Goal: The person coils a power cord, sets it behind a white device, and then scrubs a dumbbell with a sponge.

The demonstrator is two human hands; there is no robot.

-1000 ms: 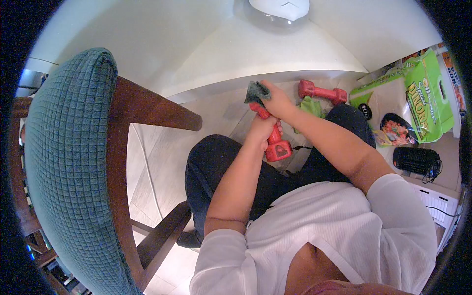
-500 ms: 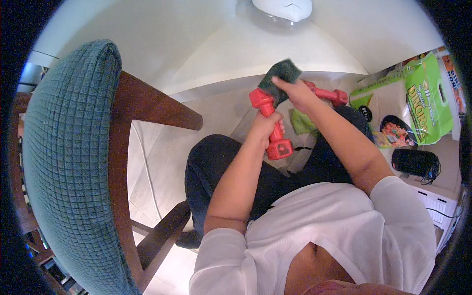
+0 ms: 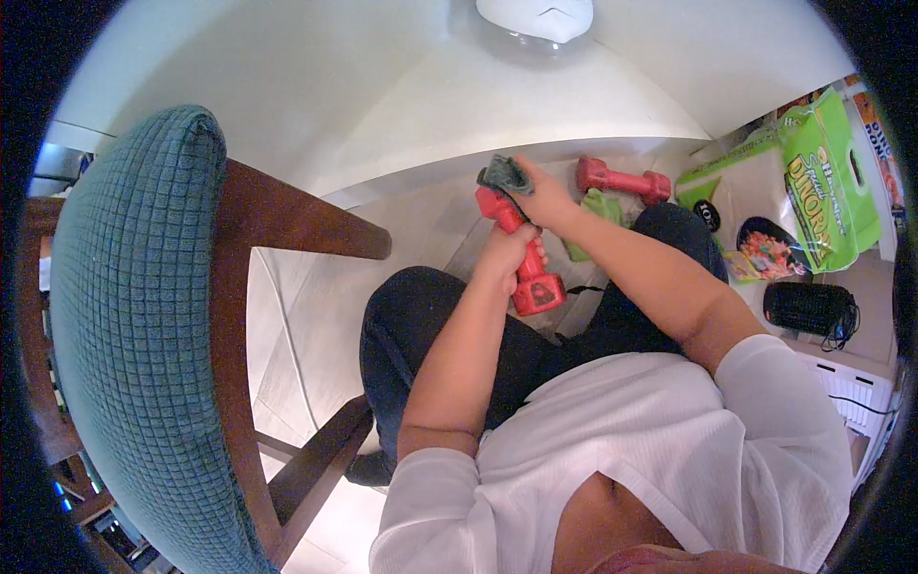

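Observation:
My left hand is wrapped round the handle of a red dumbbell, which is tilted above my crossed legs. In my right hand is a dark green cloth, bunched and pressed against the dumbbell's upper head. The fingers under the cloth are partly hidden. A second red dumbbell lies on the floor beyond my right wrist. Beside it is a light green cloth, partly covered by my right forearm.
A chair with a teal padded back stands at my left. To my right are a green and white food bag and a black speaker-like device with a cord. A curved white panel rises ahead. A white cable crosses the floor.
The dark green cloth has gone from spread flat above the dumbbell to folded over its upper head. My right hand has moved left and down, uncovering more of the second dumbbell.

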